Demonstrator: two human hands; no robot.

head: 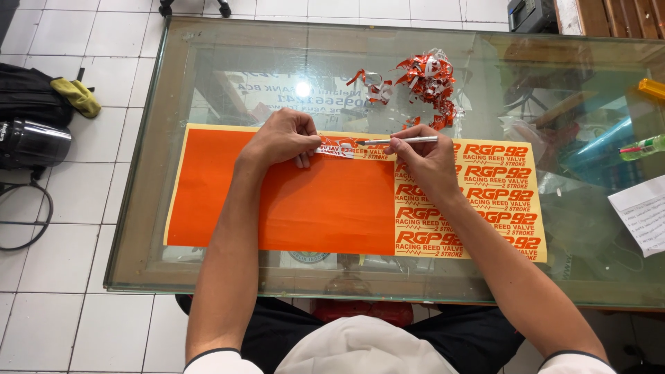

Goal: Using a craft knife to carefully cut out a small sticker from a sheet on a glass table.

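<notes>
An orange vinyl sheet [277,201] on pale yellow backing lies flat on the glass table [159,138]. Its right part shows rows of cut orange lettering on yellow backing [499,208]. My left hand [284,137] pinches a peeled strip of orange and silvery waste vinyl [337,147] at the sheet's top edge. My right hand [426,163] holds a thin silver craft knife [402,140] like a pen, its tip touching that strip.
A heap of peeled orange and silver scraps [426,79] lies at the back of the table. A green bottle [641,147], a yellow object [651,88] and a written paper [641,211] sit at the right. A black helmet [31,142] and bag rest on the tiled floor, left.
</notes>
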